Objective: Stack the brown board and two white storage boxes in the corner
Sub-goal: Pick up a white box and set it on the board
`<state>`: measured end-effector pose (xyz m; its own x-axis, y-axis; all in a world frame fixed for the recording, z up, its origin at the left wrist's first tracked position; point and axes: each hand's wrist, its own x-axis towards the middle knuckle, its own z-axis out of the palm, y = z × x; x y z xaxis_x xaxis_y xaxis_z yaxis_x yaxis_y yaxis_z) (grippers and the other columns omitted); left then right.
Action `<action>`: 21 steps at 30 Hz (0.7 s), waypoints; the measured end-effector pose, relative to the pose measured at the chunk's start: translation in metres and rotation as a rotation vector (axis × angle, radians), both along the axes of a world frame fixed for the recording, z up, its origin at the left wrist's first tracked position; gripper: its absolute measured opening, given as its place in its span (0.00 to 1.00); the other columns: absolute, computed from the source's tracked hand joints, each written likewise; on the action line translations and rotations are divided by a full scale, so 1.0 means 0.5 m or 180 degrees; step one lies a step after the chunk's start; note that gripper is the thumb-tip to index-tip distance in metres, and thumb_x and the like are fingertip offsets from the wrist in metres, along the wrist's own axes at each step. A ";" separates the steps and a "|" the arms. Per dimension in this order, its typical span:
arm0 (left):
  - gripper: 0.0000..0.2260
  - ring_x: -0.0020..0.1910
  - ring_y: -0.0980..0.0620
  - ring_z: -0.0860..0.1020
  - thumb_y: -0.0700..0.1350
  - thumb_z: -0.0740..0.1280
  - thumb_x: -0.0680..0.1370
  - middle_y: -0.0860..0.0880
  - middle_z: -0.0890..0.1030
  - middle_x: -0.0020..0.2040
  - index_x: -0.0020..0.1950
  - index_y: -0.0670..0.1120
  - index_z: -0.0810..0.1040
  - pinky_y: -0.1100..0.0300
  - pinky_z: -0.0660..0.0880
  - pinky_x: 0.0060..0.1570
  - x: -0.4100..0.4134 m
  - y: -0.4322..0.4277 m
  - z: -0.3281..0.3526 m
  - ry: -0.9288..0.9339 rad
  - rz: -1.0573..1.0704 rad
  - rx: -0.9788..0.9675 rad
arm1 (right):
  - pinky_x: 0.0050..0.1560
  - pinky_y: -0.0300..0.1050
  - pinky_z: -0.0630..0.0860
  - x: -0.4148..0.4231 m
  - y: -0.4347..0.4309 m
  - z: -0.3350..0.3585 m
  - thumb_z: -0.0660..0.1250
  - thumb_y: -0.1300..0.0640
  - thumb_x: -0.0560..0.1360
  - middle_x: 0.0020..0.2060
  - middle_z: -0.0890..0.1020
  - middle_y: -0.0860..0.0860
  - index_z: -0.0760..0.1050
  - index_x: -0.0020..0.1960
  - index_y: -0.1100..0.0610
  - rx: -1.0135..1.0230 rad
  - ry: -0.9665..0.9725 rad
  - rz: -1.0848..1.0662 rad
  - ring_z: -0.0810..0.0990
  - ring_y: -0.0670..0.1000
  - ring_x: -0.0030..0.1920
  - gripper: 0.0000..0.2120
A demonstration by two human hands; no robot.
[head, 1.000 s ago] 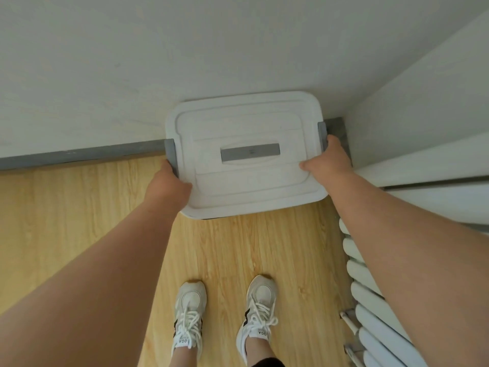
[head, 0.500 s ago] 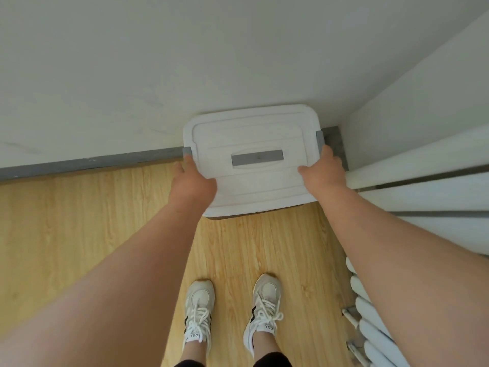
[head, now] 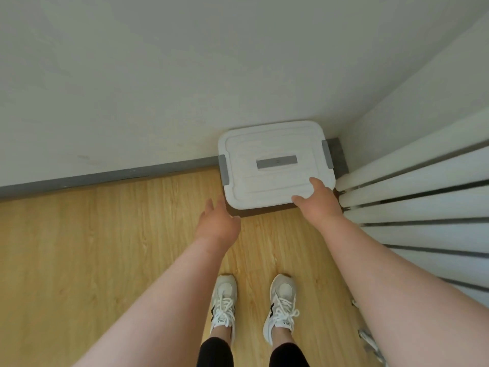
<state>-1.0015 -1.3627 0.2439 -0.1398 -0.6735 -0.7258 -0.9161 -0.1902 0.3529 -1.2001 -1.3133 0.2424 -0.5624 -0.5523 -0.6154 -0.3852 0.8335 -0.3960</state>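
The white plastic storage box with grey latches [head: 275,165] sits in the room's corner on a dark brown board [head: 260,211] lying on the wooden floor [head: 105,247]. The right hand [head: 316,201] rests spread fingers [head: 315,182] on the lid's near right corner, gripping nothing. The left hand [head: 217,223] hovers just beside the box's near left corner, fingers loosely apart and empty.

Soft, even daylight, no hard shadows; the wall [head: 185,75] curves at the wide-angle edges, detail slightly soft.
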 end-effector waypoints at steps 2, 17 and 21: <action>0.30 0.77 0.45 0.59 0.49 0.58 0.82 0.51 0.45 0.81 0.80 0.52 0.47 0.49 0.71 0.67 0.014 0.015 0.015 0.0002 0.0033 0.0008 | 0.50 0.42 0.70 0.021 0.012 0.017 0.64 0.51 0.79 0.74 0.65 0.56 0.54 0.79 0.53 -0.0013 -0.0040 0.0089 0.72 0.57 0.67 0.32; 0.29 0.77 0.43 0.58 0.51 0.58 0.81 0.46 0.51 0.81 0.80 0.49 0.51 0.47 0.64 0.72 0.202 0.235 0.073 -0.0101 0.0835 -0.0288 | 0.64 0.48 0.68 0.281 0.158 0.094 0.67 0.48 0.77 0.74 0.66 0.52 0.59 0.77 0.50 -0.0379 -0.0109 0.1538 0.67 0.55 0.73 0.32; 0.29 0.77 0.43 0.59 0.51 0.59 0.81 0.46 0.53 0.80 0.80 0.48 0.54 0.49 0.61 0.72 0.288 0.330 0.086 -0.0025 0.1288 -0.0334 | 0.70 0.52 0.66 0.377 0.217 0.103 0.67 0.46 0.76 0.74 0.66 0.53 0.61 0.77 0.50 -0.0292 -0.0084 0.2073 0.65 0.55 0.74 0.32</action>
